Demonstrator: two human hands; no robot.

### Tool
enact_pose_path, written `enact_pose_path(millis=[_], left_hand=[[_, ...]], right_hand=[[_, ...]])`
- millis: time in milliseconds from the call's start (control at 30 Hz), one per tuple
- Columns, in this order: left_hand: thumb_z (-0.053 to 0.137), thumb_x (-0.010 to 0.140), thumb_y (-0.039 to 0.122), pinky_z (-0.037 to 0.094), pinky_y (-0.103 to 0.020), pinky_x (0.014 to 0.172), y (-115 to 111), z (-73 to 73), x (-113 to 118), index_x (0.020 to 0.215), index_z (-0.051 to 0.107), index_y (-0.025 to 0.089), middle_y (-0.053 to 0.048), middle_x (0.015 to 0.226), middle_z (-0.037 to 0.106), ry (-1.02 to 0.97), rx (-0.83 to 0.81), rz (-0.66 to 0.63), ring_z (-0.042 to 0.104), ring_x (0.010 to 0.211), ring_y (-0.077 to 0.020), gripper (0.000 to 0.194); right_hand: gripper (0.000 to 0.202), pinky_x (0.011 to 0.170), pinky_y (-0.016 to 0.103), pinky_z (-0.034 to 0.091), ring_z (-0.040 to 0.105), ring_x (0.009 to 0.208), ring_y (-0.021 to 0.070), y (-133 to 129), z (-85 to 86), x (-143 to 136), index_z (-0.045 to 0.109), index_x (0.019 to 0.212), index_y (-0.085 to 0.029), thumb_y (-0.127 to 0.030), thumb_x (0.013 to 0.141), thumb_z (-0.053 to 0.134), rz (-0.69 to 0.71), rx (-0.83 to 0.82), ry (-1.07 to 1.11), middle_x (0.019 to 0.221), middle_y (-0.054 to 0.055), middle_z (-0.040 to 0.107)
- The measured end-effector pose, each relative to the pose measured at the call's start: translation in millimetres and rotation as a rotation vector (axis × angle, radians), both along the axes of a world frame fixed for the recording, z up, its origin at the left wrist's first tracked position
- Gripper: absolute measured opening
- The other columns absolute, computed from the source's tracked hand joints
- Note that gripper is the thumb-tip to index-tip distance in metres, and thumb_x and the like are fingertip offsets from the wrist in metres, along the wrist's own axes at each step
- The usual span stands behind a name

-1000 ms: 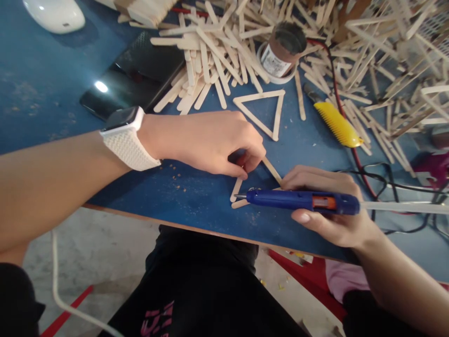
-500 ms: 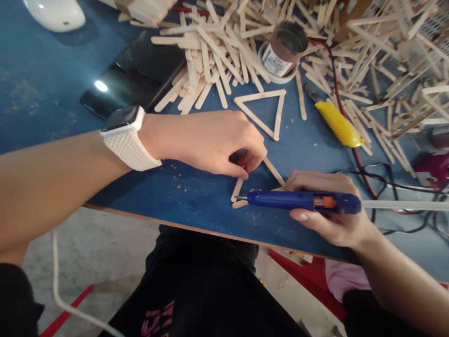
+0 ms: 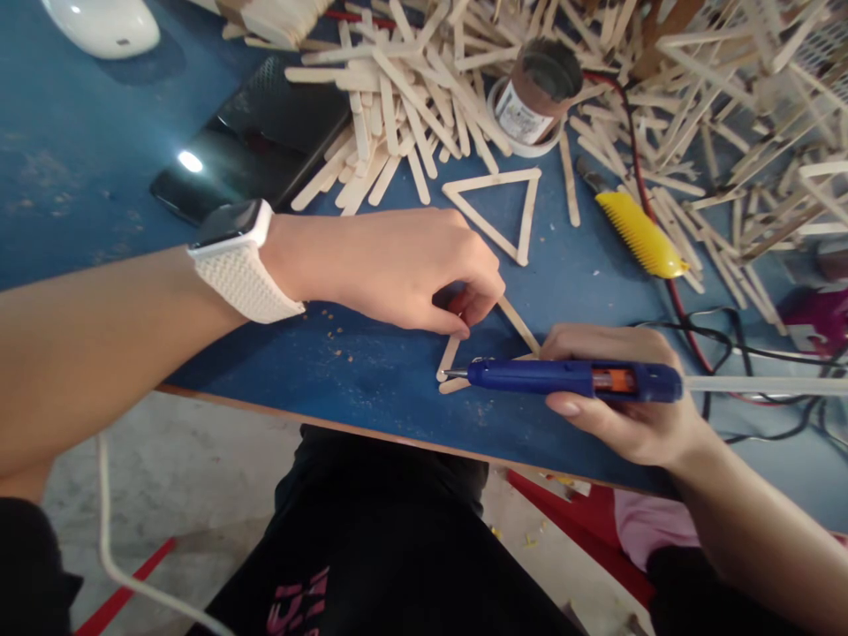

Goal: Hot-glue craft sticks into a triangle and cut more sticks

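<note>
My right hand (image 3: 613, 389) is wrapped round a blue hot glue gun (image 3: 530, 376), with a clear glue stick (image 3: 761, 385) jutting from its back end. The metal nozzle is at the corner where two wooden craft sticks (image 3: 448, 360) meet. My left hand (image 3: 424, 269) pinches the upper part of one of these sticks, fingers closed. Another craft stick (image 3: 518, 324) slants down to the right beside it; my hands and the glue gun hide parts of this triangle. Just above lies a whole craft-stick triangle (image 3: 490, 183), flat on the blue table (image 3: 371, 389).
A heap of loose craft sticks (image 3: 397, 106) spreads along the back. A small brown jar (image 3: 533, 93) stands among them. At right lie a yellow-handled tool (image 3: 639, 234) and tangled black cables (image 3: 722, 340); at left, a black phone (image 3: 258, 132) and a white rounded object (image 3: 106, 26).
</note>
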State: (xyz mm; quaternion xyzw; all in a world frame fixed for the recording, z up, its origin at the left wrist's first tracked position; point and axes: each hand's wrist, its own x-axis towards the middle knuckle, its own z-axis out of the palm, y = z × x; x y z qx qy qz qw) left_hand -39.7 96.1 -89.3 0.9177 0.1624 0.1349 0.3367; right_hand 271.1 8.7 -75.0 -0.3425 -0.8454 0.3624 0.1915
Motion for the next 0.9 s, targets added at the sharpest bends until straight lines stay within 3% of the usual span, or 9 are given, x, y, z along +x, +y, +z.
enact_pose_path(millis=[233, 433, 700, 800, 900], left_hand=[[0.084, 0.101, 0.019, 0.049, -0.031, 0.077, -1, 0.3, -1, 0.089, 0.082, 0.027, 0.005, 0.093, 0.083, -0.002, -0.022, 0.0, 0.075, 0.08, -0.0151, 0.015], [0.086, 0.098, 0.018, 0.049, -0.033, 0.075, -1, 3.5, -1, 0.087, 0.082, 0.027, 0.004, 0.093, 0.084, -0.009, -0.03, 0.003, 0.075, 0.078, -0.0156, 0.015], [0.088, 0.098, 0.018, 0.048, -0.033, 0.076, -3, 0.4, 2, 0.088, 0.083, 0.028, 0.004, 0.094, 0.084, 0.008, -0.034, 0.015, 0.075, 0.08, -0.0165, 0.015], [0.087, 0.099, 0.018, 0.048, -0.032, 0.075, -1, 10.5, 1, 0.089, 0.084, 0.027, 0.003, 0.097, 0.086, 0.042, -0.044, 0.006, 0.073, 0.079, -0.0154, 0.014], [0.079, 0.103, 0.025, 0.049, -0.03, 0.079, 10, 35.6, -20, 0.094, 0.087, 0.024, 0.002, 0.091, 0.083, 0.155, 0.018, 0.084, 0.069, 0.077, -0.0135, 0.013]], right_hand=[[0.044, 0.058, 0.031, 0.048, 0.064, 0.065, 0.0162, 0, 0.1, 0, 0.069, 0.095, -0.026, -0.062, 0.121, 0.07, 0.003, 0.002, -0.009, 0.078, 0.0, 0.072], [0.044, 0.057, 0.033, 0.045, 0.061, 0.063, 0.0167, 2, 2.0, -1, 0.07, 0.091, -0.025, -0.061, 0.114, 0.083, -0.008, -0.039, 0.014, 0.077, 0.0, 0.07], [0.033, 0.061, 0.032, 0.048, 0.065, 0.068, 0.0168, 3, 2.7, 0, 0.075, 0.099, -0.024, -0.052, 0.117, 0.078, 0.017, -0.023, -0.001, 0.082, 0.001, 0.074], [0.03, 0.063, 0.032, 0.049, 0.065, 0.07, 0.0164, 2, 1.7, 1, 0.076, 0.101, -0.024, -0.05, 0.116, 0.078, 0.025, -0.013, 0.005, 0.083, 0.001, 0.073], [0.028, 0.064, 0.032, 0.05, 0.065, 0.071, 0.0162, 1, 0.7, 0, 0.073, 0.101, -0.024, -0.047, 0.117, 0.077, 0.03, 0.01, 0.018, 0.083, 0.0, 0.073]])
